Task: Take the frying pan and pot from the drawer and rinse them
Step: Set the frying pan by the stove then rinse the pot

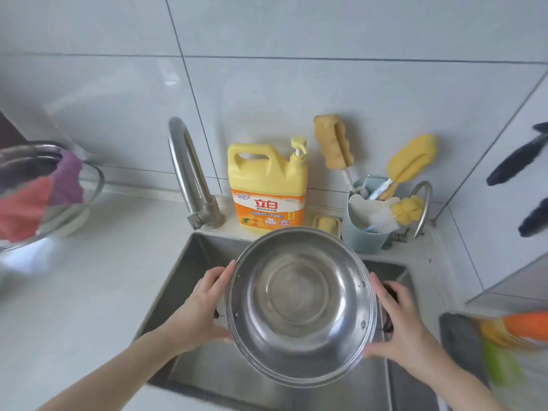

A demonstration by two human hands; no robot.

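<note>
A round stainless steel pot (pixel 299 304) hangs over the steel sink (pixel 189 280), its open mouth tilted toward me and its inside empty and shiny. My left hand (pixel 201 310) grips the pot's left side at the rim. On the right side my right hand (pixel 400 324) holds it by a dark handle. The curved steel faucet (pixel 189 173) stands at the sink's back left corner; no water runs from it. No frying pan is in view.
A yellow dish soap jug (pixel 267 185) stands behind the sink, next to a blue cup (pixel 367 229) of sponge brushes. A steel bowl (pixel 47 191) with pink and purple cloths sits on the white counter (pixel 89 292) at left. Orange and green items (pixel 513 336) lie at right.
</note>
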